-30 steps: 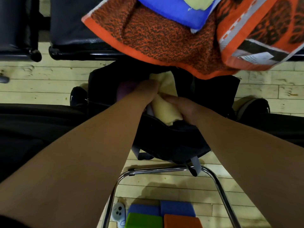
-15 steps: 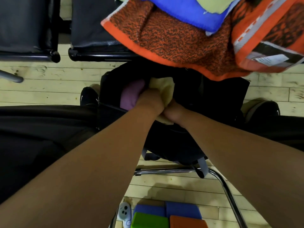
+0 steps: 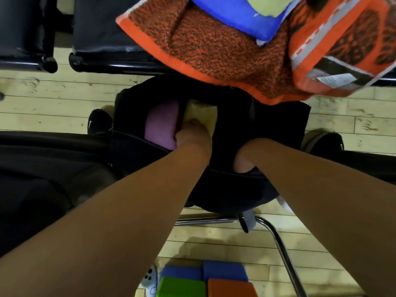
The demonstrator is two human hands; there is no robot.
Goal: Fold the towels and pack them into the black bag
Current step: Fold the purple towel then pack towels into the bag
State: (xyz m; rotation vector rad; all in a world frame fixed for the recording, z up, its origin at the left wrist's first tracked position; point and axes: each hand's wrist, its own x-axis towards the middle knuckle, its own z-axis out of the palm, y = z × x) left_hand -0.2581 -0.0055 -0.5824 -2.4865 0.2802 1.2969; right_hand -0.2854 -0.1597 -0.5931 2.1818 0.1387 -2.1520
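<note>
The fingers point(image 3: 191, 123) of the left hand point(image 3: 192, 137) are bent down into the black bag point(image 3: 267, 125) and pressed against a pale yellow towel point(image 3: 206, 116); whether it is gripped cannot be told. The fingers of the right hand point(image 3: 244, 156) are hidden inside the bag, so their state cannot be told either. The yellow towel is seen folded, tucked near the bag's far edge, with a purple towel point(image 3: 161, 127) packed just beside it toward the bag's left edge. Two towels are counted in the one bag. Four more are piled at the near edge of the chair seat point(image 3: 102, 28) beyond: an orange speckled towel point(image 3: 214, 46), an orange towel with grey bands point(image 3: 342, 39), a blue towel point(image 3: 242, 13) and a yellow-green towel point(image 3: 272, 5). Compared with half a second ago, the hands are no longer touching: the right hand is found apart to the right, and less of the yellow towel is shown.
</note>
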